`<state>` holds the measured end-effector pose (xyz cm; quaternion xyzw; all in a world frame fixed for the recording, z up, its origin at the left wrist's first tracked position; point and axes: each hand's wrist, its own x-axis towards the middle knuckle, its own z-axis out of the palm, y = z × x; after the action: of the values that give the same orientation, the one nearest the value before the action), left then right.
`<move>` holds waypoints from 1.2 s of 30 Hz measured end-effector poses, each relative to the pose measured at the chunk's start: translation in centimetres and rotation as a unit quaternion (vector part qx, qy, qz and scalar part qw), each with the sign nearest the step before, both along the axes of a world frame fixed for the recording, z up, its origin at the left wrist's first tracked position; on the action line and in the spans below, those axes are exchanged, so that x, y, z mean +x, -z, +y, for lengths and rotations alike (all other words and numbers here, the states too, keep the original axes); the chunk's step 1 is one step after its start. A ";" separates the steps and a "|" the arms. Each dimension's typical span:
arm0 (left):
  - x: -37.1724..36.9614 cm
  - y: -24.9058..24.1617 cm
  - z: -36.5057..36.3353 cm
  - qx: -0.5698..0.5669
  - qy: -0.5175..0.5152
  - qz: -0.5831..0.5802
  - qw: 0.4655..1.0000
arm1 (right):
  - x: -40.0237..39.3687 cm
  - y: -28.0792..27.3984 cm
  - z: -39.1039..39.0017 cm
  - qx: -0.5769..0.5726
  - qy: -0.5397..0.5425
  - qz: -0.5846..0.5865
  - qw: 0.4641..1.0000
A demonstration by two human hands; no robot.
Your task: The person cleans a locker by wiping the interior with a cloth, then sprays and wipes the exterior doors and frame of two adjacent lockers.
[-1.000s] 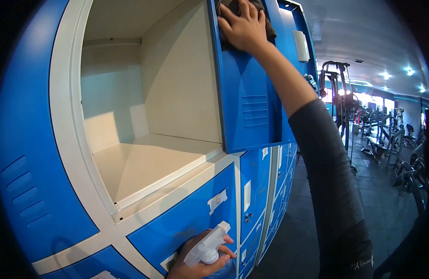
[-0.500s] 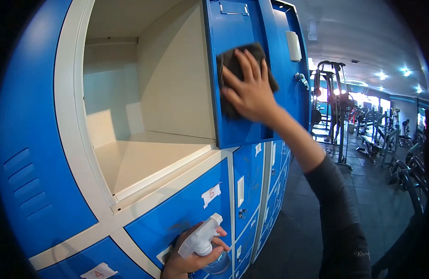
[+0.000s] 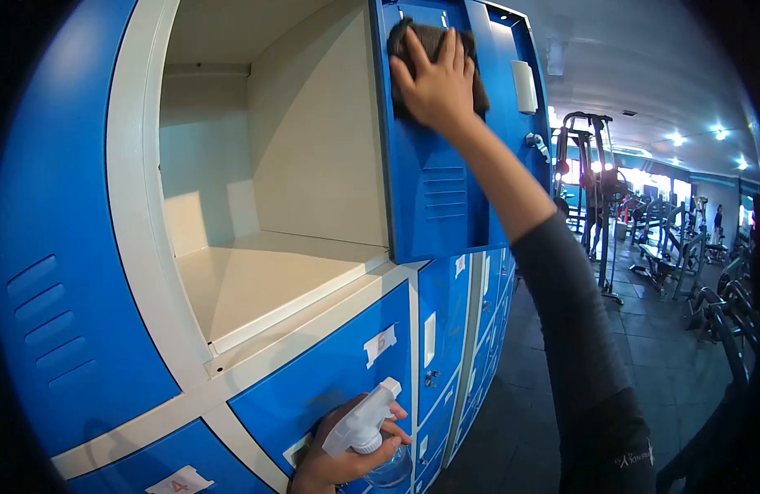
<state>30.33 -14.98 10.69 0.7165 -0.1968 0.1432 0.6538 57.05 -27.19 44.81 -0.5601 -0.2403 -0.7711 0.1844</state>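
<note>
My right hand (image 3: 439,82) presses a dark cloth (image 3: 433,45) flat against the inner face of the open blue locker door (image 3: 433,226), near its top. Its fingers are spread over the cloth. Low in the view, my left hand (image 3: 339,461) is wrapped round a clear spray bottle (image 3: 388,473) with a white trigger head (image 3: 365,421). The bottle is in front of a lower locker door (image 3: 314,387) with a number label (image 3: 381,344). Left of the open door, the cream locker compartment (image 3: 314,140) shows bare shelf and walls.
A closed blue locker door (image 3: 50,230) with vents stands at left. More lockers (image 3: 441,329) run away to the right. Beyond them is a gym floor (image 3: 553,379) with a cable machine (image 3: 590,181), benches and a weight rack (image 3: 726,321). A distant person (image 3: 718,221) stands at far right.
My right hand has slid the cloth upward along the door, uncovering the vent slots below. My left hand still holds the spray bottle in nearly the same place.
</note>
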 end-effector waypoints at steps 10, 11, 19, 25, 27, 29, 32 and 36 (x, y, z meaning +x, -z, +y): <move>-0.1 0.3 -0.1 -0.048 0.003 0.034 0.998 | -0.3 -7.1 -0.9 -0.028 -0.004 -0.044 0.999; 0.1 0.1 -0.2 -0.034 0.001 0.033 0.999 | -0.7 -6.5 -0.8 -0.009 0.006 -0.062 0.998; 0.2 -0.1 0.1 0.018 0.008 -0.004 1.000 | -0.3 4.6 -1.5 -0.050 -0.053 -0.045 0.996; 0.3 0.1 0.1 0.030 0.003 -0.045 0.999 | -3.5 17.7 -3.2 -0.142 -0.032 0.117 0.982; 0.2 0.0 0.1 0.044 -0.005 -0.044 0.998 | -3.4 18.2 -3.4 -0.151 -0.033 0.121 0.981; 0.3 -0.2 0.2 0.070 -0.008 -0.050 0.996 | -3.2 16.6 -3.3 -0.151 -0.038 0.100 0.983; 0.5 0.2 0.4 0.082 -0.003 -0.064 0.995 | -2.1 11.0 -3.0 -0.145 -0.054 0.031 0.987; 0.1 -0.4 0.0 0.061 -0.012 -0.027 0.998 | 0.0 1.3 -2.5 -0.124 -0.056 -0.075 0.988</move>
<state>30.38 -14.95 11.08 0.7528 -0.2143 0.1580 0.6020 57.10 -29.64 43.52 -0.5050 -0.3777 -0.7637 0.1380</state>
